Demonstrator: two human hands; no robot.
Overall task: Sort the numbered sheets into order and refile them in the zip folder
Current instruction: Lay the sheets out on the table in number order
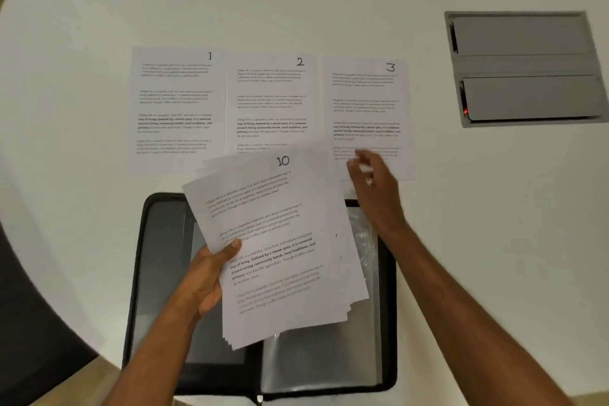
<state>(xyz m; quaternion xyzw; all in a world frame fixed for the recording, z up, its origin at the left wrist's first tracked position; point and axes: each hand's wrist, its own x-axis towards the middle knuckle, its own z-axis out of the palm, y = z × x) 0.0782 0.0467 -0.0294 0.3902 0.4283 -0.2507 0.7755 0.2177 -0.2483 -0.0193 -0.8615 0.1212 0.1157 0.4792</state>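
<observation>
Three sheets lie face up in a row on the white table (428,241): sheet 1 (176,109) at the left, sheet 2 (270,102) in the middle, sheet 3 (365,109) at the right, each with a handwritten number in its upper right corner and blocks of printed text below. Your left hand (204,280) grips the remaining stack of sheets (276,247) at its left edge, thumb pressed on top, the sheets fanned and tilted. The top one is marked 10. This stack hangs above the zip folder (158,273), which lies open and flat at the near edge of the table, black-rimmed with clear plastic sleeves inside.

Your right hand (372,184) reaches forward over the lower edge of sheet 3, beside the stack. It is blurred, so you cannot tell whether its fingers touch the paper or are curled. A grey recessed socket panel (524,66) sits in the table at the far right.
</observation>
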